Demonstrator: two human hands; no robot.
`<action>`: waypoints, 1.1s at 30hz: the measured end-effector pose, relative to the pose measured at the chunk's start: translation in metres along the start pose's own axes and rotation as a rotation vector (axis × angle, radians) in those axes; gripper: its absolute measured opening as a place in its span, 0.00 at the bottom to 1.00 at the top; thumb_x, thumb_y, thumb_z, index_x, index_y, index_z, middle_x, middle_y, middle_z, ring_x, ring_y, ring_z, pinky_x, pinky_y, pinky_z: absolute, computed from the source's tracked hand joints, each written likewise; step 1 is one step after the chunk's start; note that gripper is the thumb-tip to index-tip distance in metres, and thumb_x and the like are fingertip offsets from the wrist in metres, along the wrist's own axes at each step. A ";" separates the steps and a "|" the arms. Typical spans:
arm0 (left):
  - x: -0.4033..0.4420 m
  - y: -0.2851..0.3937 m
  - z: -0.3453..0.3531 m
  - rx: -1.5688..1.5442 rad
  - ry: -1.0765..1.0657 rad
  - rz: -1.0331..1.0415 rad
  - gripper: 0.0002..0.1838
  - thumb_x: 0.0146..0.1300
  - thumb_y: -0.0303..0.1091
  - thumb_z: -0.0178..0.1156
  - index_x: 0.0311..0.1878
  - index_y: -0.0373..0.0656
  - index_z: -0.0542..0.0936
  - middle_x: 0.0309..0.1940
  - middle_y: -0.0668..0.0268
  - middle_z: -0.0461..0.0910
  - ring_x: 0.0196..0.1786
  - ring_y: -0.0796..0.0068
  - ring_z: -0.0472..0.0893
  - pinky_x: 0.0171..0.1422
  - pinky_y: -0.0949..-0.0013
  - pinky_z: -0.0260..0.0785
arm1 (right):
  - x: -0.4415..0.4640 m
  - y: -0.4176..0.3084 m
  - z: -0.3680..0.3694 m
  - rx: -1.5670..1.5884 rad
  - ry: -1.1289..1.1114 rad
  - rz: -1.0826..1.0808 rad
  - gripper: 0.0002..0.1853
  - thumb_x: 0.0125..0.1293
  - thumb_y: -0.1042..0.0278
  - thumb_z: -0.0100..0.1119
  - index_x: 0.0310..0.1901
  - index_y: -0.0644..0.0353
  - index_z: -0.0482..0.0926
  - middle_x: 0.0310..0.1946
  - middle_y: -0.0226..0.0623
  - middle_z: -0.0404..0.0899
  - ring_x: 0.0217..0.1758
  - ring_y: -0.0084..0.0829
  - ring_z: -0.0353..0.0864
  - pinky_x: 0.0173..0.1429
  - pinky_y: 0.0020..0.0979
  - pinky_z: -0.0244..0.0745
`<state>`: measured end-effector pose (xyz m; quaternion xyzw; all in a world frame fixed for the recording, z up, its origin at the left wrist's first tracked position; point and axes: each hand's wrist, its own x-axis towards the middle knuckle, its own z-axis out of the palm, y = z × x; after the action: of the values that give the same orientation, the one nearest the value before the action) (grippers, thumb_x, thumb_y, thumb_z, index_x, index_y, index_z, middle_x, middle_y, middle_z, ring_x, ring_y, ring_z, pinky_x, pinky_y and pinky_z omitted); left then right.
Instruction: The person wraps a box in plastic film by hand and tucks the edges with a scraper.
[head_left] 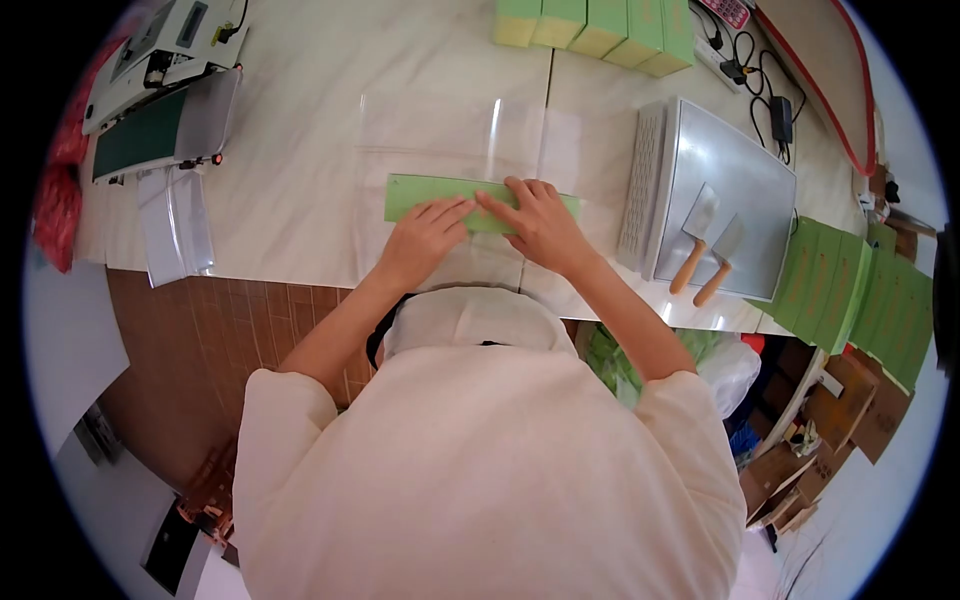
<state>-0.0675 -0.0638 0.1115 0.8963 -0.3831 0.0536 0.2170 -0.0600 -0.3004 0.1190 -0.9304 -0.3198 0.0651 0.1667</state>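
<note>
A long, flat green box (425, 187) lies on a sheet of clear plastic film (430, 130) spread on the table. My left hand (432, 235) rests on the near side of the box, its fingers together and pointing right. From the other side, my right hand (545, 225) holds the box, with the thumb toward the left fingertips and the fingers over the far edge. The fingertips of both hands nearly meet at the middle of the box. Whether a fold of film lies under the fingers is hard to make out.
To the right stands a metal-topped machine (735, 180) with two wooden-handled scrapers (700, 225) on it. Several green boxes (600, 30) stand at the back, more green boxes (830, 280) at right. Another machine (150, 110) and clear film sheets (175, 225) are at left.
</note>
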 end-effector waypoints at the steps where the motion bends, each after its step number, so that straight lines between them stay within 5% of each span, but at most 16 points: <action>1: 0.002 -0.001 0.003 0.022 -0.004 0.008 0.05 0.55 0.30 0.64 0.31 0.43 0.76 0.57 0.67 0.81 0.58 0.66 0.80 0.58 0.62 0.72 | -0.002 0.001 0.008 0.020 0.052 -0.004 0.42 0.47 0.72 0.72 0.67 0.43 0.69 0.56 0.45 0.71 0.56 0.45 0.73 0.59 0.42 0.70; 9: -0.001 -0.001 0.011 -0.046 -0.057 -0.055 0.05 0.54 0.30 0.65 0.31 0.43 0.77 0.53 0.67 0.83 0.51 0.65 0.82 0.52 0.64 0.74 | -0.042 -0.020 0.023 -0.158 0.225 -0.011 0.27 0.56 0.71 0.67 0.60 0.57 0.75 0.59 0.43 0.73 0.58 0.42 0.74 0.62 0.44 0.70; 11: -0.001 -0.005 0.012 -0.055 -0.041 -0.048 0.06 0.53 0.30 0.65 0.31 0.42 0.77 0.52 0.67 0.83 0.50 0.64 0.82 0.50 0.64 0.75 | -0.059 -0.035 0.014 0.246 0.188 0.088 0.24 0.56 0.69 0.67 0.56 0.59 0.76 0.55 0.39 0.76 0.56 0.40 0.75 0.58 0.42 0.70; 17: 0.009 -0.003 0.001 -0.091 -0.072 -0.030 0.07 0.53 0.29 0.66 0.32 0.41 0.77 0.50 0.67 0.84 0.46 0.62 0.82 0.49 0.63 0.75 | -0.104 -0.048 0.018 0.070 0.231 0.451 0.14 0.55 0.71 0.67 0.44 0.58 0.79 0.41 0.35 0.79 0.46 0.39 0.77 0.51 0.38 0.70; 21: 0.011 -0.005 -0.002 -0.106 -0.104 -0.028 0.08 0.54 0.29 0.66 0.36 0.41 0.79 0.48 0.66 0.84 0.46 0.62 0.82 0.50 0.62 0.75 | -0.130 -0.027 0.032 0.017 0.179 0.497 0.08 0.55 0.75 0.65 0.37 0.58 0.78 0.37 0.34 0.78 0.43 0.39 0.77 0.46 0.38 0.69; 23: 0.012 -0.003 -0.003 -0.121 -0.096 -0.028 0.10 0.55 0.30 0.67 0.40 0.41 0.81 0.47 0.65 0.84 0.46 0.62 0.82 0.50 0.62 0.75 | -0.124 -0.017 0.009 0.101 0.454 0.489 0.07 0.55 0.79 0.63 0.35 0.59 0.77 0.34 0.35 0.78 0.40 0.40 0.77 0.43 0.38 0.68; 26: 0.015 -0.002 -0.007 -0.195 -0.115 -0.124 0.06 0.55 0.28 0.67 0.33 0.41 0.79 0.47 0.65 0.84 0.45 0.61 0.82 0.46 0.64 0.76 | -0.112 0.012 -0.016 0.022 0.639 0.517 0.05 0.56 0.76 0.62 0.34 0.59 0.78 0.31 0.37 0.76 0.38 0.41 0.76 0.43 0.40 0.68; 29: 0.018 -0.007 -0.012 -0.283 -0.200 -0.213 0.06 0.56 0.27 0.67 0.34 0.39 0.79 0.46 0.64 0.84 0.42 0.63 0.83 0.43 0.66 0.77 | -0.101 0.034 -0.035 0.018 0.785 0.694 0.04 0.58 0.77 0.62 0.35 0.60 0.77 0.32 0.39 0.77 0.40 0.42 0.77 0.44 0.41 0.69; 33: 0.021 -0.014 -0.009 -0.430 -0.180 -0.312 0.05 0.58 0.25 0.66 0.35 0.38 0.79 0.42 0.64 0.84 0.38 0.65 0.83 0.41 0.68 0.77 | -0.080 0.015 -0.025 0.052 0.864 0.561 0.07 0.56 0.77 0.64 0.36 0.59 0.78 0.36 0.39 0.80 0.43 0.44 0.78 0.47 0.41 0.71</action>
<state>-0.0416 -0.0652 0.1206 0.8789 -0.2609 -0.1429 0.3728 -0.1088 -0.3674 0.1382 -0.9179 0.0421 -0.2751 0.2829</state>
